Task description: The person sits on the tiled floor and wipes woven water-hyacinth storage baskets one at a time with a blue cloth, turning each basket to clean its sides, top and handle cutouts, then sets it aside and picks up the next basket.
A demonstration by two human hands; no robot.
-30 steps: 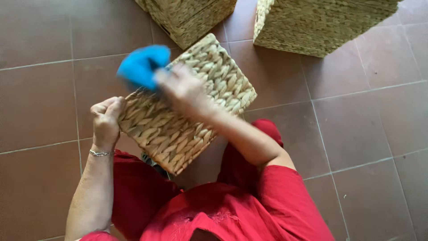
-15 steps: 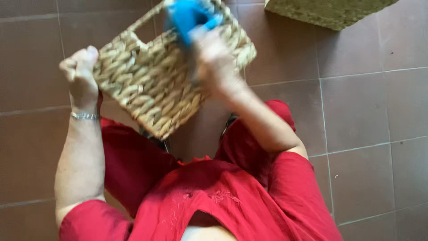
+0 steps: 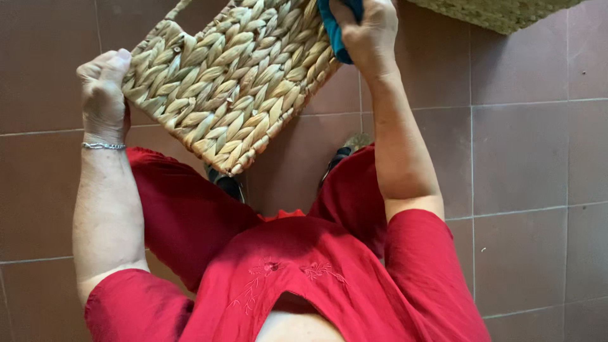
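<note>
Basket (image 3: pixel 231 82) now lower, left hand (image 3: pixel 104 92) clamped on edge, right hand (image 3: pixel 364 31) on cloth (image 3: pixel 332 35).

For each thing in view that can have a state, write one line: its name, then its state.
Woven basket: lifted off the floor, tilted, gripped at its left edge.
Blue cloth: bunched, pressed against the basket.
Left hand: closed on the basket's edge.
Right hand: closed on the cloth.
Second basket: on the tiled floor, mostly out of frame.
</note>
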